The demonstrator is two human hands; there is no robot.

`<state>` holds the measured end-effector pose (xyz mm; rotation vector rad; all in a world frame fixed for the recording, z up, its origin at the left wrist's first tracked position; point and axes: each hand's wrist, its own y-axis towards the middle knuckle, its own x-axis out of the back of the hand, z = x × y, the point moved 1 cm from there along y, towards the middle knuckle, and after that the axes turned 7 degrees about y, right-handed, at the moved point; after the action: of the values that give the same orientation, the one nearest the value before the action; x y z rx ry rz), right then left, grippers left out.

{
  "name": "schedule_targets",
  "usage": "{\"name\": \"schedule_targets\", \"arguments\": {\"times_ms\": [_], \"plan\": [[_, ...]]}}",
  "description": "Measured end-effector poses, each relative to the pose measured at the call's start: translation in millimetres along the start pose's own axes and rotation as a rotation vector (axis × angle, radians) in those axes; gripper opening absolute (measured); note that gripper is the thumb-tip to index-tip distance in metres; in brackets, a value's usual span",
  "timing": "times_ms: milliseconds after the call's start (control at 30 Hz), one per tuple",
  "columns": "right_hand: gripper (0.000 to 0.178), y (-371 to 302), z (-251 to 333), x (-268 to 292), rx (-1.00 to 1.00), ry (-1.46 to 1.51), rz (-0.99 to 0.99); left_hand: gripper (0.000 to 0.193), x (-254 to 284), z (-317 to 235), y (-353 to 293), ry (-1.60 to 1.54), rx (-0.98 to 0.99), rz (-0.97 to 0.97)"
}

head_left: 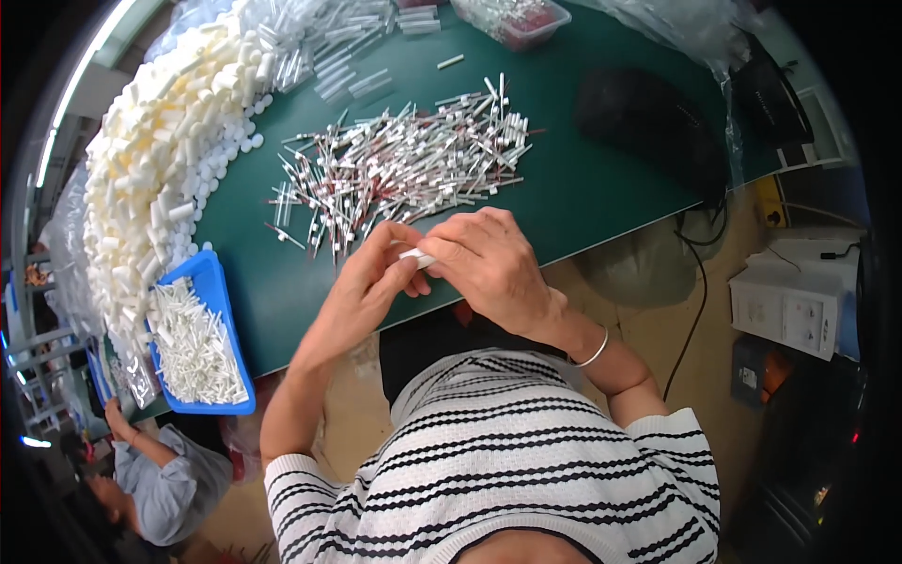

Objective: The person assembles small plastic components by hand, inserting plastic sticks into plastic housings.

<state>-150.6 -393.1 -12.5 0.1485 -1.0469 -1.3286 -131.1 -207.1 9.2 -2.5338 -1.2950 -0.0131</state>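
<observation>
Over the table's near edge, my left hand [368, 274] and my right hand [490, 271] meet, both closed. Between their fingertips is a short white cylindrical piece [416, 256], partly covered by the fingers, so its exact kind cannot be made out. The left thumb and fingers pinch it from one side, and the right thumb and fingers grip it from the other. Just beyond my hands spreads a pile of thin white-and-clear sticks [404, 169] with white collars and reddish-brown parts, lying in all directions on the green table [583, 202].
To the left are heaped cream-white foam cylinders [141, 179], bordered by round white caps [225, 150]. A blue tray [246, 406] holds small white tubes. Clear tubes [348, 70] and a plastic tub [526, 28] lie far back. A black bag [648, 122] rests right; another person [169, 479] sits lower left.
</observation>
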Motion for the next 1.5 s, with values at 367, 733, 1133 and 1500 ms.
{"name": "schedule_targets", "arguments": {"times_ms": [367, 733, 1133, 1500], "plan": [[0.022, -8.8, 16.0, 31.6, -0.349, 0.306, 0.004, 0.019, 104.9, 3.2, 185.4, 1.590, -0.373, -0.718], [0.020, -12.5, 4.2, 47.2, -0.243, 0.524, -0.045, 0.033, -24.5, 4.8, -12.0, -0.095, -0.127, 0.009], [0.032, -31.5, 23.3, 21.4, -0.076, 0.363, 0.230, 0.026, -43.0, 18.5, -51.7, 0.278, -0.188, -0.167], [0.010, -51.9, 30.3, 25.5, -0.576, 0.943, 0.362, 0.027, -58.3, 25.9, -72.4, 0.238, -0.081, -0.089]]}}
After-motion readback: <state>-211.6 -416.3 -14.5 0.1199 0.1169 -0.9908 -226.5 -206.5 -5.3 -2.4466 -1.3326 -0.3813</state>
